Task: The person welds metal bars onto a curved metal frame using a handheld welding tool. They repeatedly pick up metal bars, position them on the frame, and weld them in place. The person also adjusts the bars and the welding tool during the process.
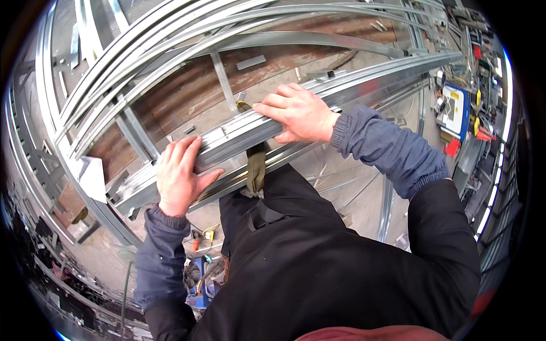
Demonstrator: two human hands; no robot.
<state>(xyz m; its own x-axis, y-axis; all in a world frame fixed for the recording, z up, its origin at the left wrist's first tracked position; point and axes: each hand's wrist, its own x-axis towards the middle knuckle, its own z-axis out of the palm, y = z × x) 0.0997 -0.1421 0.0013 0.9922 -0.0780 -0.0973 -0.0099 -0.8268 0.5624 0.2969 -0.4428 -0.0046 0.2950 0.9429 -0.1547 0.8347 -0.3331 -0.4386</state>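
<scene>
A long silvery metal profile (238,134) lies across in front of my body, slanting up toward the far right. My left hand (177,175) grips it near its left end, fingers over the far side and thumb on the near side. Further along, my right hand (301,115) is laid over the same profile, with fingers across its top and the thumb down the near face. An olive fabric strap (257,170) hangs under the profile between my hands. Below the profile runs another metal rail (222,184); their contact is partly hidden by my hands.
Curved metal rails (187,51) and a crossbar (223,82) spread beyond the profile, over a rusty brown beam (170,105). A white sheet (92,177) sits at the left. Blue equipment with cables (199,278) stands near my legs. Tools and a blue-white case (453,111) lie at right.
</scene>
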